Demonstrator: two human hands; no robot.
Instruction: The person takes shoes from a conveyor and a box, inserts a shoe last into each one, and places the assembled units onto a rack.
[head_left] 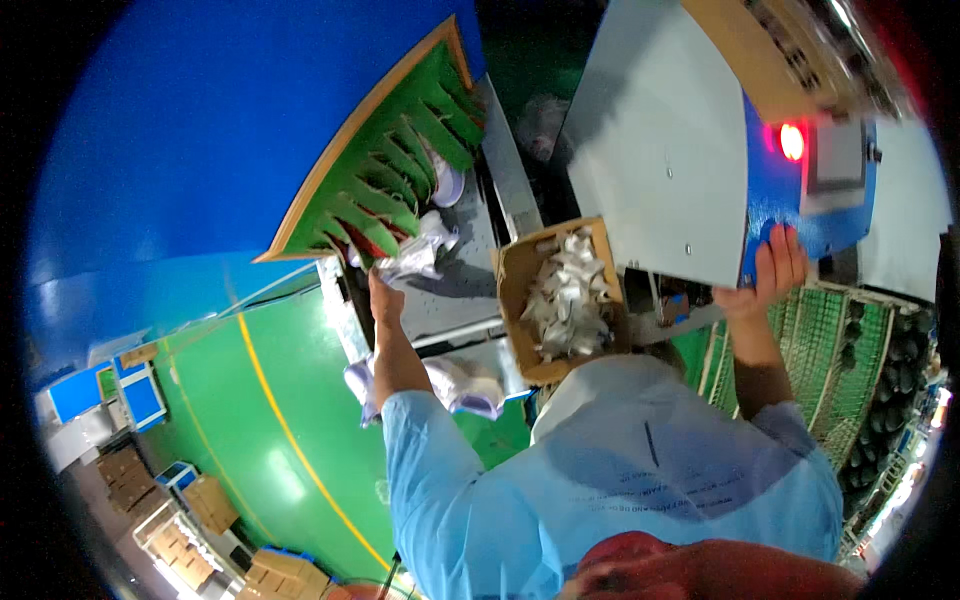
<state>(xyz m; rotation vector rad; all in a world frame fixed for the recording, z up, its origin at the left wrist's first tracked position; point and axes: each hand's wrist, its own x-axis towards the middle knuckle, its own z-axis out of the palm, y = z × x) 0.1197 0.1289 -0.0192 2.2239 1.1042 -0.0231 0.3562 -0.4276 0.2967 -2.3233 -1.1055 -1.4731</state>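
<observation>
My left hand (pixel 385 300) is at the left side of a machine opening, just under its hanging green flaps (pixel 400 165). Its fingers look closed at the end of a crumpled white shoe upper (pixel 425 248); the grip is partly hidden. Behind that, a white and lavender shoe piece (pixel 447 185) sticks out from between the flaps. My right hand (pixel 778 272) lies with fingers stretched on the lower edge of a blue control panel (pixel 785 215), below a glowing red light (pixel 792 142). Nothing shows in it.
Between my arms stands a cardboard box (pixel 513 290) of crumpled silvery-white pieces. More white and lavender shoe pieces (pixel 465 388) lie below the machine's grey bed (pixel 455 315). Green mesh racks (pixel 790 345) stand at right. Cartons (pixel 285 575) sit on the green floor (pixel 300 400) at lower left.
</observation>
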